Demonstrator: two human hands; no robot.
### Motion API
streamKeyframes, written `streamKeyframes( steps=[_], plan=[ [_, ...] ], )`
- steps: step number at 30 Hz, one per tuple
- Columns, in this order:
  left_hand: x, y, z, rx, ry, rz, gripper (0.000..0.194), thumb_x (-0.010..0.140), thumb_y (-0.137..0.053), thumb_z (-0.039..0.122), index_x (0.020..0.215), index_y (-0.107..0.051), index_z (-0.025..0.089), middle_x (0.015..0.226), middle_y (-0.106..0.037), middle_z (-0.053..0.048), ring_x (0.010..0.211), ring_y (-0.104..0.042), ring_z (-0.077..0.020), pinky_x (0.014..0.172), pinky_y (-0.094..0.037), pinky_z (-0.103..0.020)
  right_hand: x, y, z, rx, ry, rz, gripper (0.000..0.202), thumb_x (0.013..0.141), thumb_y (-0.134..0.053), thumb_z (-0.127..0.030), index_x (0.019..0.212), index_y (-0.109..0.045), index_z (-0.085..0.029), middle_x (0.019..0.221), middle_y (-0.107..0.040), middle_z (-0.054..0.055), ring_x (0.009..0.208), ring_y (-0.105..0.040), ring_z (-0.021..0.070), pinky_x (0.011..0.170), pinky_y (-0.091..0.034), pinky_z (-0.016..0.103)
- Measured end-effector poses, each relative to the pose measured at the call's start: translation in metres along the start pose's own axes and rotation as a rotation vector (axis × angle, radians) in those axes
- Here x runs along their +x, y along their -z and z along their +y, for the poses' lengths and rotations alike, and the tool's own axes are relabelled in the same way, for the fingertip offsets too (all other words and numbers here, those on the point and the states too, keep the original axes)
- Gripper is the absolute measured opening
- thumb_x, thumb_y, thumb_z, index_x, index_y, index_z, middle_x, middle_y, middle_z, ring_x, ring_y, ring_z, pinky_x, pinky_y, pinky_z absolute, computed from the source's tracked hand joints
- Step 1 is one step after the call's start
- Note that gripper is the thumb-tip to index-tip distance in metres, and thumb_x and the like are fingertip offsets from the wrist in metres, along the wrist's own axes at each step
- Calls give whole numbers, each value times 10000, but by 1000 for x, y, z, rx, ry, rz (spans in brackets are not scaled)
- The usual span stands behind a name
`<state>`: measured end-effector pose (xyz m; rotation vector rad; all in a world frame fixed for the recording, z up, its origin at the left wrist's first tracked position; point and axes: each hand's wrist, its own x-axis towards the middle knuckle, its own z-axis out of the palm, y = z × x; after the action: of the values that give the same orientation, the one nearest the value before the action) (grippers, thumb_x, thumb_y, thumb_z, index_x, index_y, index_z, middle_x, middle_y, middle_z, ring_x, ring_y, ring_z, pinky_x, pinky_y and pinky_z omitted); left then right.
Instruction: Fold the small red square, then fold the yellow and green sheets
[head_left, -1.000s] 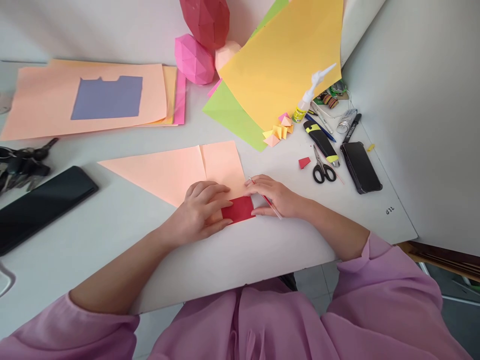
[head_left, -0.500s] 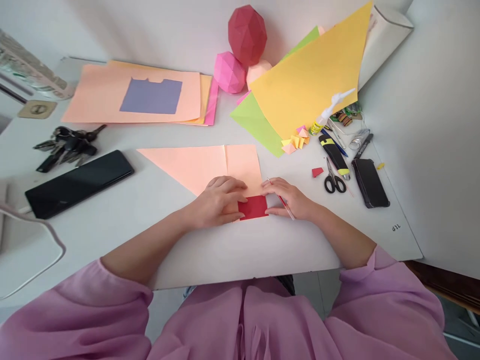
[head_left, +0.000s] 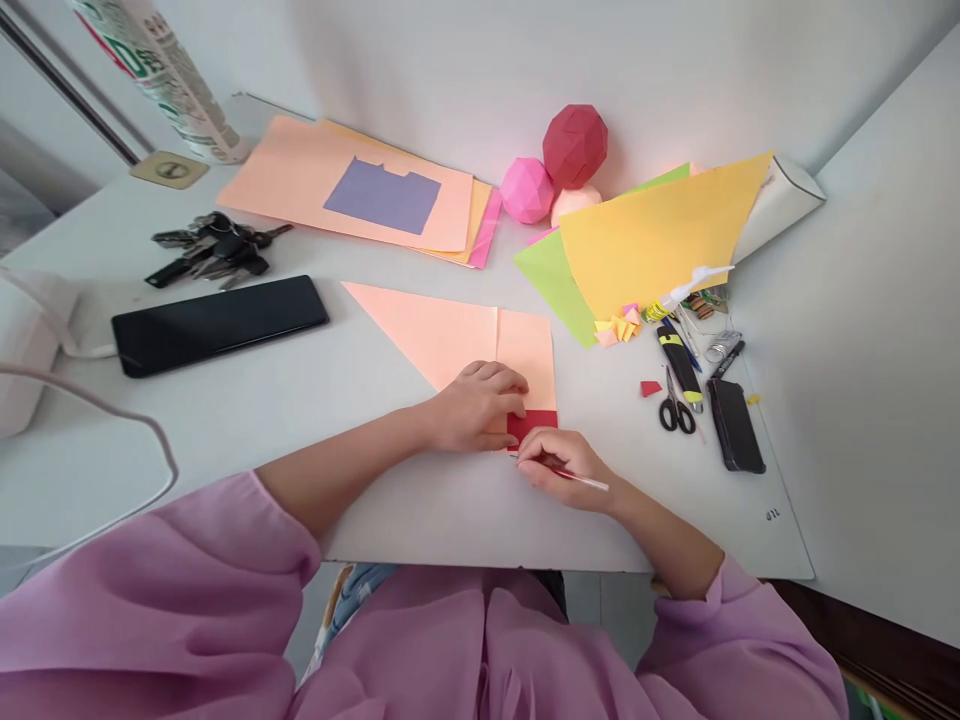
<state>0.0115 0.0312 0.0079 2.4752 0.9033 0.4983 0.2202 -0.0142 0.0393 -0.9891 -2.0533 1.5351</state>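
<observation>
A small red paper rectangle [head_left: 536,424] lies over the near end of a peach paper sheet [head_left: 459,328], which has a crease and a slanted left side. My left hand [head_left: 480,408] rests on both papers, thumb and forefinger spread apart at the red piece's left side. In my right hand [head_left: 564,470] is a slim clear-barrelled pen with red inside [head_left: 589,481]. Its tip meets the lower left corner of the red piece, close to my left thumb; the contact itself is too small to tell.
Scissors [head_left: 677,404], a cutter [head_left: 681,368], a dark phone [head_left: 735,425] and a glue bottle [head_left: 679,296] lie to the right. On the left are a larger black phone [head_left: 221,322] and keys [head_left: 217,248]. Coloured sheets [head_left: 255,170] and faceted paper balls [head_left: 575,146] stand at the back.
My right hand has moved from the red paper's right edge to its lower left, turning the pen into a writing grip. My left hand still rests on the papers. The view has shifted.
</observation>
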Motion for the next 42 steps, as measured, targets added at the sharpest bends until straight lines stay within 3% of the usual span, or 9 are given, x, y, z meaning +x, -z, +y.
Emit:
streamKeyframes(
  steps=[4, 10, 42],
  plan=[
    [0, 1, 1, 1, 1, 5, 243, 782, -663, 353, 978, -637, 211, 1238, -539, -96, 1161, -454, -282, 1000, -315, -458, 7, -7, 9, -40, -80, 132, 94, 760, -605, -222, 721, -526, -189, 593, -528, -40, 456, -440, 68, 435, -355, 199],
    [0, 0, 1, 0, -7, 23, 227, 772, -678, 332, 957, -641, 206, 1231, -544, -95, 1161, -455, -278, 1003, -315, -448, 10, -12, 11, -76, -145, 212, 136, 701, -604, -205, 638, -485, -192, 566, -517, -44, 461, -456, 71, 436, -355, 195],
    [-1, 1, 2, 1, 0, 6, 253, 780, -660, 338, 988, -641, 196, 1239, -539, -105, 1166, -447, -296, 1014, -304, -461, 11, -12, 12, -133, -105, 198, 138, 715, -584, -200, 629, -477, -199, 567, -506, -43, 463, -439, 72, 442, -360, 201]
  ],
)
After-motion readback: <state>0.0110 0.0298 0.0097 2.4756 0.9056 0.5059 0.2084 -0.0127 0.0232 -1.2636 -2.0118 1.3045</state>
